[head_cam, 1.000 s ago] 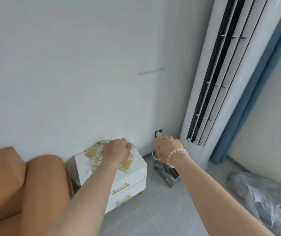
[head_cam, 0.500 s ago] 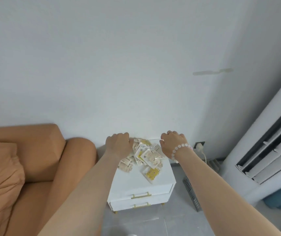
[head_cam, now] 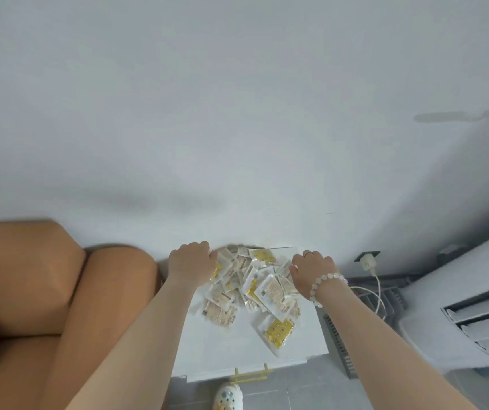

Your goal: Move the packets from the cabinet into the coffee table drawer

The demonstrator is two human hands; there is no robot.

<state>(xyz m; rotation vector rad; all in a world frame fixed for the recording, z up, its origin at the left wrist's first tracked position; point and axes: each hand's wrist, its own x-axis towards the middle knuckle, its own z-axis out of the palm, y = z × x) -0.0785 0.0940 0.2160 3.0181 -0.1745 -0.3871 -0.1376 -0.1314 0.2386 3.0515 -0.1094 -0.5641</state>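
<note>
Packets (head_cam: 255, 279), small clear plastic sachets printed in beige and yellow, lie heaped on the flat top of a white two-drawer cabinet (head_cam: 225, 347) with thin gold handles (head_cam: 250, 374), toward its 12 o'clock edge by the wall. One yellow packet (head_cam: 277, 331) lies apart at the heap's 5 o'clock.

In the head view, the left hand (head_cam: 191, 263) sits at the heap's 9 o'clock and the right hand (head_cam: 311, 269), with a pale beaded bracelet (head_cam: 323, 282) on its wrist, at 3 o'clock. The two are well apart, with the heap between them. Both touch the outer packets with fingers bent downward. The fingertips are hidden, so whether either hand grips anything cannot be told.

A tan leather sofa (head_cam: 30, 291) stands at the cabinet's 9 o'clock, a grey slatted rack (head_cam: 338, 341) at 3 o'clock and a white shoe (head_cam: 228, 396) at 6 o'clock.
</note>
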